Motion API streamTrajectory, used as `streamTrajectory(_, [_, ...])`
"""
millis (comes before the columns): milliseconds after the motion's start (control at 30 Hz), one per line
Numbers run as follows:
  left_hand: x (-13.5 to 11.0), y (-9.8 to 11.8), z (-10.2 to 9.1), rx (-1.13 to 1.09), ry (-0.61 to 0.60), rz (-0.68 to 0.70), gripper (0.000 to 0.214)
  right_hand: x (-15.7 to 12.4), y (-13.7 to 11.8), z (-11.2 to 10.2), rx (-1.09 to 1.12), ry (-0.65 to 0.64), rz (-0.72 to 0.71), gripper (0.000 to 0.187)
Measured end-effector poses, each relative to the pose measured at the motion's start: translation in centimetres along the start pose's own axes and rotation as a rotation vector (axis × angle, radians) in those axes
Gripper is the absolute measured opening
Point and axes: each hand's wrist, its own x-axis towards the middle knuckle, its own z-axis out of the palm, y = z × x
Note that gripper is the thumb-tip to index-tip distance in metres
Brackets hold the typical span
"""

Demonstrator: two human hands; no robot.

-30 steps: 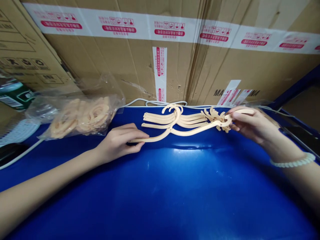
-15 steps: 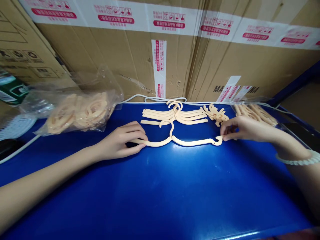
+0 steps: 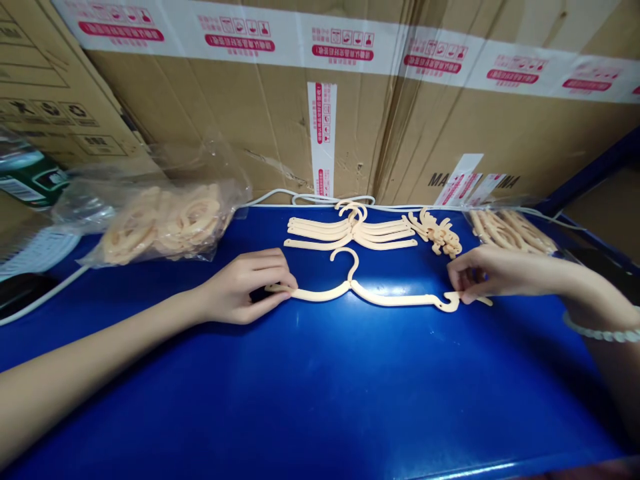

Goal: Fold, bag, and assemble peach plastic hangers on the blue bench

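Observation:
A cream plastic clothes hanger [image 3: 390, 300] lies on the blue tabletop, its curved hook pointing away from me. My left hand [image 3: 250, 287] pinches the end of its left arm between thumb and fingers. At the tip of the right arm, my right hand [image 3: 500, 270] grips a small cream hook piece [image 3: 451, 303]. That piece touches the hanger's end; I cannot tell whether the two are joined. A thin end of it sticks out past my right fingers. Just behind lie several stacked hangers [image 3: 327, 231] with a pile of small hook pieces [image 3: 436, 235] to their right.
Clear bags of cream hanger parts lie at back left [image 3: 165, 220] and back right [image 3: 513, 230]. A white cable [image 3: 280, 193] runs along the back, before tall cardboard boxes [image 3: 225, 113]. At far left are a green-labelled bottle [image 3: 35, 180] and a black object [image 3: 23, 293].
The hanger has moved slightly towards me and to the right, away from the stack. Both hands keep their grips, the right one having shifted a little right and nearer.

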Motion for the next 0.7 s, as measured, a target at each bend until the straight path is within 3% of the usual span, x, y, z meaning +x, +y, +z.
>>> streamTrajectory(200, [-0.2, -0.2, 0.3, 0.017, 0.009, 0.034, 0.013, -0.1, 0.2, 0.1, -0.023, 0.001, 0.026, 0.010])
streamTrajectory(467, [0.1, -0.9, 0.4, 0.220, 0.044, 0.089, 0.013, 1.5, 1.2, -0.1, -0.145, 0.130, 0.078, 0.030])
streamTrajectory(700, [-0.1, -1.4, 0.2, 0.402, -0.006, 0.125, 0.014, 1.9, 1.2, -0.2, -0.193, 0.198, 0.035, 0.028])
